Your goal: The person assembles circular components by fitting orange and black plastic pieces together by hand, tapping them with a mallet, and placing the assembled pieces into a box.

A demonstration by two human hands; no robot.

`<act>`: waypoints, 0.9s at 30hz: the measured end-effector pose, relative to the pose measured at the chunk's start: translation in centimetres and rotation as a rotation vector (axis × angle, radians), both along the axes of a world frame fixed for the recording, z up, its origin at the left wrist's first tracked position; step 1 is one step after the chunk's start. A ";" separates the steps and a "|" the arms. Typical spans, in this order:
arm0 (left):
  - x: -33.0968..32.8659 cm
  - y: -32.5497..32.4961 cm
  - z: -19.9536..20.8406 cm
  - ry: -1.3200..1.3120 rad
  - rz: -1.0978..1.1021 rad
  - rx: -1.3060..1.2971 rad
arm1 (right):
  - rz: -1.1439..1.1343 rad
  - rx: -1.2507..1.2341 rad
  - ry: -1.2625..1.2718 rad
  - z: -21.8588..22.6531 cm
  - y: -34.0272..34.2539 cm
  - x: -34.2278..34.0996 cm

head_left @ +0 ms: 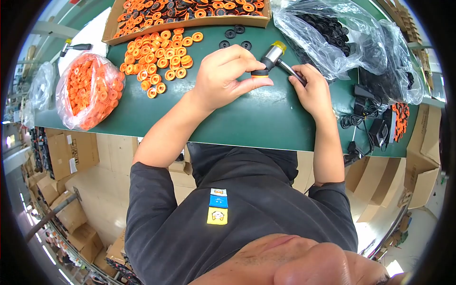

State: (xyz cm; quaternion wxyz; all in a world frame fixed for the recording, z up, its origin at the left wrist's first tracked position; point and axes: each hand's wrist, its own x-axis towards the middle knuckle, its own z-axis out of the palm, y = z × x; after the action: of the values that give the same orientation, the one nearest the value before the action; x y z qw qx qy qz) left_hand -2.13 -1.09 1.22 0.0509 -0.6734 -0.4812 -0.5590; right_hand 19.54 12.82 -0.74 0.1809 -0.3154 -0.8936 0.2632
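Between the thumb and fingers of my left hand (223, 76) is a small black-and-orange wheel (260, 73), held above the green table (259, 111). My right hand (311, 90) grips the dark handle of a mallet (274, 53), whose metal head has a yellow face on one end. The mallet head sits close beside the wheel; I cannot tell whether they touch. Left of my left hand lies a loose pile of orange discs (161, 54). Beyond my hands are several black discs (230, 33) on the tabletop.
A cardboard tray (190, 23) of orange-and-black wheels stands at the back. A clear bag of orange discs (90, 90) is at the left, a bag of black discs (327, 33) at the back right. Cables and adapters (363, 111) lie right, near another mallet's opposite side.
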 end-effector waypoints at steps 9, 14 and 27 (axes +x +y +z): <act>-0.4 0.2 -2.0 0.199 0.005 -0.539 | -0.165 -0.032 0.103 -1.2 0.4 0.2; -0.4 0.5 -2.5 0.280 -0.049 -0.643 | -0.102 0.036 0.090 -0.7 0.7 0.8; -2.6 0.2 -2.0 0.099 -0.187 -0.746 | 0.030 -0.264 -0.081 5.9 -6.5 1.6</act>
State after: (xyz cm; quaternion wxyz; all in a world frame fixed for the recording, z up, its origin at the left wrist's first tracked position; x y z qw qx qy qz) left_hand -4.77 -0.89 -0.76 -0.2255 -0.7126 -0.5850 -0.3148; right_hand 21.18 6.34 5.18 0.0976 -0.3335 -0.8623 0.3684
